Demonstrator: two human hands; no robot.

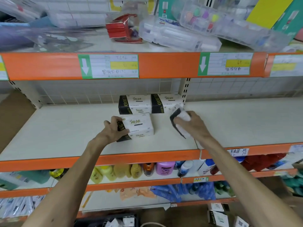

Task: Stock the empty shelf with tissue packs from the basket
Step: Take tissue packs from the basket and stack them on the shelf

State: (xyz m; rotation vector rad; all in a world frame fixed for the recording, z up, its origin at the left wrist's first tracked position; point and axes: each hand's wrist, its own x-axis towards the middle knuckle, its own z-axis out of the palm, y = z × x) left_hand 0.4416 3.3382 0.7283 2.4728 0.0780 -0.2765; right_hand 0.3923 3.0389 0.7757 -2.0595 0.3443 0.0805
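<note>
Head view. A white plastic-wrapped front tissue pack with a black end band (pixel 141 126) lies flat near the middle of the cream shelf board with an orange front lip (pixel 57 131). The left hand (pixel 114 128) has its grip holding the pack's black left end, fingers over the top, thumb on the near face.

A second, tilted tissue pack (pixel 179 117) of the same colours is motion-blurred. The right hand (pixel 191 123) has its grip curled round it; whether the pack touches the shelf, cannot tell.

The back-left tissue pack (pixel 136 104) and back-right tissue pack (pixel 165 103) stand side by side, touching, against the tiled wall.

A dark basket (pixel 105 222) at the bottom edge holds blurred white packs.

Both forearms reach forward, well apart.
</note>
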